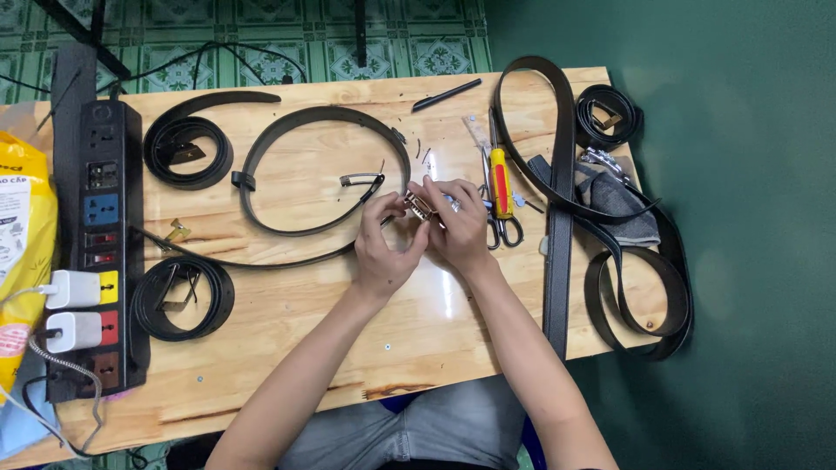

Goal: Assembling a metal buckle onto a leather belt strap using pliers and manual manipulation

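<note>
Both pinched on a small metal buckle (pixel 420 206): left hand (pixel 386 246), right hand (pixel 456 224). Far left of buckle, yellow printed bag (pixel 22 235) beside black power strip (pixel 103 244).

The wooden table (pixel 287 348) carried a black power strip (pixel 100 252) along its left edge, three coiled black belts (pixel 187 152), an open belt loop (pixel 261 200) near the middle, scissors (pixel 503 228) and a yellow-handled screwdriver (pixel 499 178) toward the right edge.

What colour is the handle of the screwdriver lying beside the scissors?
The screwdriver handle is yellow with a red grip section, seen in the head view, just right of the right hand.
</note>
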